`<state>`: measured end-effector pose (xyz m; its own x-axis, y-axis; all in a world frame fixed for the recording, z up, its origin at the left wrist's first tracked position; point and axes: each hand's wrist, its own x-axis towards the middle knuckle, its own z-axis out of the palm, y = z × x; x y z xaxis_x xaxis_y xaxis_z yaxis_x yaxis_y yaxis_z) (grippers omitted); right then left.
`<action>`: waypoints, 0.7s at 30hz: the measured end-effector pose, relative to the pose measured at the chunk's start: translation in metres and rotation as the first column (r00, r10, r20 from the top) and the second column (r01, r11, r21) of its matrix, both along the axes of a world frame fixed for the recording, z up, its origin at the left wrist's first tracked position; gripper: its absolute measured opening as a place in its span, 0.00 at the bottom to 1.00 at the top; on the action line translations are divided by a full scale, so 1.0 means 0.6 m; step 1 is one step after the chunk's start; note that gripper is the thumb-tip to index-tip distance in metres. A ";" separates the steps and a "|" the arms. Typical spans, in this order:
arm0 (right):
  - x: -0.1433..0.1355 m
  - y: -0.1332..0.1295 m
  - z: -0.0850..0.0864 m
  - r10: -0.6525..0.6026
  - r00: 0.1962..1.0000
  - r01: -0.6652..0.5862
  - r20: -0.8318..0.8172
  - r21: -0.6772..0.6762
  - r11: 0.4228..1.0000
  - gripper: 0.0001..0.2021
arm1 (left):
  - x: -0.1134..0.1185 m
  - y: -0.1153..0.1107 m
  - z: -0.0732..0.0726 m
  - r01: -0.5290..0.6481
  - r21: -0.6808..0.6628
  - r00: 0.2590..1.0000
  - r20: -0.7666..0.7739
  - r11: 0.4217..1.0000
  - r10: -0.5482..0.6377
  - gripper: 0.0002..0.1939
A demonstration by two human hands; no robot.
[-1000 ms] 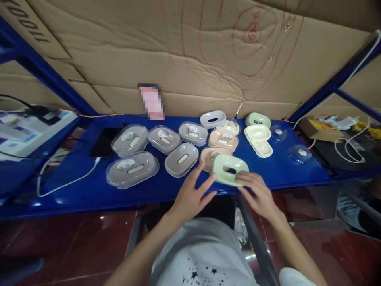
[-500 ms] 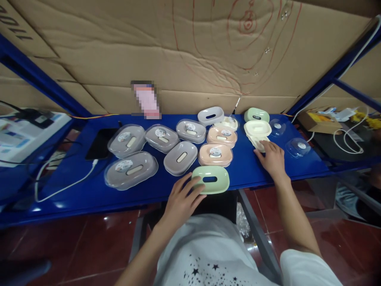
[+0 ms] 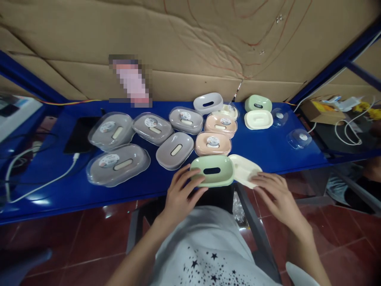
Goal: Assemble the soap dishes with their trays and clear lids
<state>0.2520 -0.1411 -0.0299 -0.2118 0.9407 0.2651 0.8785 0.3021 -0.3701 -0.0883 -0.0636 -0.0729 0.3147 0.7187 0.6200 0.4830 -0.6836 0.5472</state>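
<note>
At the front edge of the blue table, my left hand [image 3: 182,194] grips the left end of a green oval dish [image 3: 224,169] that has a dark slot in its middle. My right hand [image 3: 275,194] pinches the right end of a cream tray [image 3: 245,170], whose other end meets the green dish's right side. Behind the green dish lies a peach dish [image 3: 202,145] under a clear lid. To its left is a grey dish [image 3: 166,155] with a cream insert in its slot.
Several lidded grey dishes [image 3: 138,159] cover the left part. Farther back stand a second cream tray [image 3: 258,120], green dishes [image 3: 258,100] and clear lids [image 3: 299,140]. A black phone [image 3: 77,135] with a white cable lies left.
My right hand has brought the cream tray from beside the other cream one at the back right to the green dish. My left hand stays on the green dish. The view has shifted slightly.
</note>
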 end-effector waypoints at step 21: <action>-0.094 0.086 -0.085 0.318 0.945 -0.308 -0.072 0.130 0.943 0.35 | -0.017 0.000 -0.005 0.033 0.019 0.954 -0.298 0.999 -0.026 0.14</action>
